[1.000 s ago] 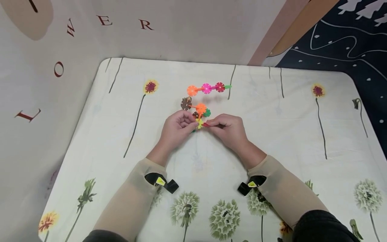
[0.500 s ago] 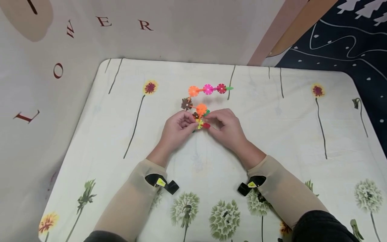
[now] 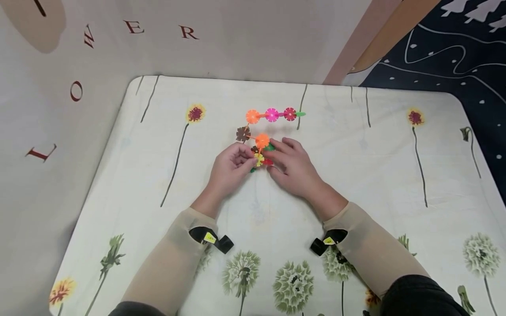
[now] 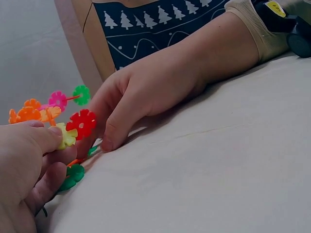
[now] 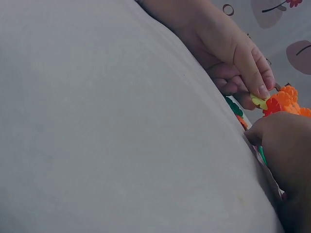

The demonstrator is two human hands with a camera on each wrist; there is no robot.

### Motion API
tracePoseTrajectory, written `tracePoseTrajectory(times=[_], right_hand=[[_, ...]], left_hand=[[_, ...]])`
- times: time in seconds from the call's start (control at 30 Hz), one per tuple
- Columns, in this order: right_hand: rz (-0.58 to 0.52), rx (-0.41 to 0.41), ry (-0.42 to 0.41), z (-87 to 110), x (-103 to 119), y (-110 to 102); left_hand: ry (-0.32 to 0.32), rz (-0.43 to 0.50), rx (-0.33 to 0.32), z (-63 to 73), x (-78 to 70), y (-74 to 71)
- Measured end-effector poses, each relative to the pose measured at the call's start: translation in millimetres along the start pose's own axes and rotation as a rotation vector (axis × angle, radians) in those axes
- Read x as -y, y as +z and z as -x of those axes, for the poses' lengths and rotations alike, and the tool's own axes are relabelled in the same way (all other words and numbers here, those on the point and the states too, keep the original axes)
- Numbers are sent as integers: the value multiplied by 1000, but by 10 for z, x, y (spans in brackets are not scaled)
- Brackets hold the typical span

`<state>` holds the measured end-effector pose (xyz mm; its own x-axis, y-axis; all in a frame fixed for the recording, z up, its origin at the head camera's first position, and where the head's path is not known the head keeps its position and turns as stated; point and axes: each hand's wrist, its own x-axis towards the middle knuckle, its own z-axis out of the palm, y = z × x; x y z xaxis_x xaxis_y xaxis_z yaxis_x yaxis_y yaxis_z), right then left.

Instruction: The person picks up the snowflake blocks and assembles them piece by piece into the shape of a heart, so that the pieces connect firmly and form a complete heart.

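My left hand pinches a yellow snowflake disc between thumb and fingers. That disc belongs to a chain of slotted plastic discs in several colours. A red disc joins the yellow one and faces my right hand. The right hand's fingers are apart and reach past the red disc, beside a green disc; its thumb points toward the table. Above them stands an orange disc, with a brown disc to its left. Under the left fingers a dark green disc shows low over the cloth.
The chain's far end has an orange disc, a pink disc, a dark red disc and a light green disc. A flower-printed white cloth covers the table. Behind it rises a wall hanging with letters.
My right hand has let go of the red disc, and its fingers have spread and moved up toward the green disc. The left hand keeps its pinch on the yellow disc.
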<state>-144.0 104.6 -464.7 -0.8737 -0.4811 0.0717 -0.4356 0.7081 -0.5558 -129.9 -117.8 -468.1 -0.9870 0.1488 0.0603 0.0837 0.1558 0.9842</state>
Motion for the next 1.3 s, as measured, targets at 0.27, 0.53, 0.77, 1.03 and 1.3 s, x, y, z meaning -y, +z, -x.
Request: tracePoseTrajectory(times=[0.27,0.53,0.77,1.03,1.3], right_hand=[[-31,-53,-22,8,-16,4],[-126,-149,-40,0,-29,29],[-173,-229,-37,0,-21,19],[-237,-317,-25,2,-12,24],[-406,-402,8,16,3,45]], left_hand=[[-9,3,-1,-3,-12,10],[-19,3,-11,-3,0,3],[-10,-6,-12,0,1,3],[-6,1,-13,0,-7,3],[-33,-8,-38,3,-25,6]])
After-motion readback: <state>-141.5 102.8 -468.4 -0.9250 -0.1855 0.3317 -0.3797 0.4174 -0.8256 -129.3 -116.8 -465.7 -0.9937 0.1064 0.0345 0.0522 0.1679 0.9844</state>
